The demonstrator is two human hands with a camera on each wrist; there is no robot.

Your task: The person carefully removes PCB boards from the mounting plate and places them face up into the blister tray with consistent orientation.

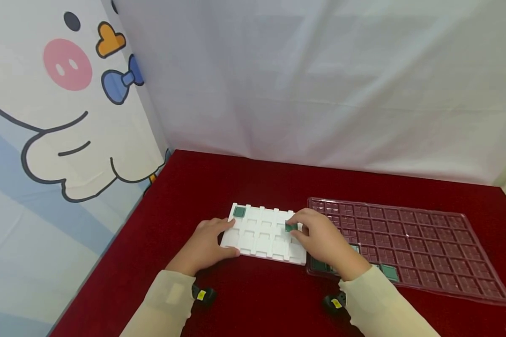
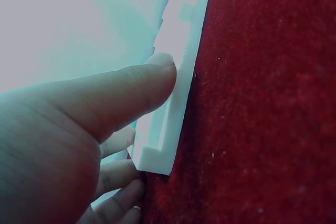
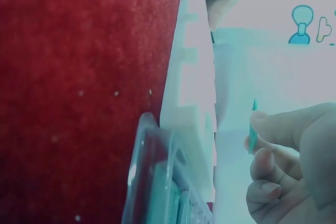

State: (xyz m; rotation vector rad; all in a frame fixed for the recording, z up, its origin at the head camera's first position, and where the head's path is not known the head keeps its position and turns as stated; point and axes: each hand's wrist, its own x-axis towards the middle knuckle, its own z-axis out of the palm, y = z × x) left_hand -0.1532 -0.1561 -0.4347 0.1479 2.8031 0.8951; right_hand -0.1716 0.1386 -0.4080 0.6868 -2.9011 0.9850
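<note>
A white compartment tray (image 1: 257, 238) lies on the red cloth, its shallow pockets facing up. My left hand (image 1: 208, 244) holds the tray's left end, thumb on the near edge (image 2: 163, 61) and fingers along the short side. In the far-left pocket sits a green square chip (image 1: 239, 212). Between thumb and fingers my right hand (image 1: 322, 238) pinches another thin green square chip (image 3: 253, 132) over the tray's right part. The right wrist view shows this chip edge-on, raised above the tray.
To the right lies a clear plastic tray (image 1: 421, 248) with many compartments, close beside the white one. Several green chips (image 1: 389, 272) lie in its near-left area, partly hidden by my right arm. A pale curtain (image 1: 320, 93) hangs behind the red-covered table (image 1: 253, 309).
</note>
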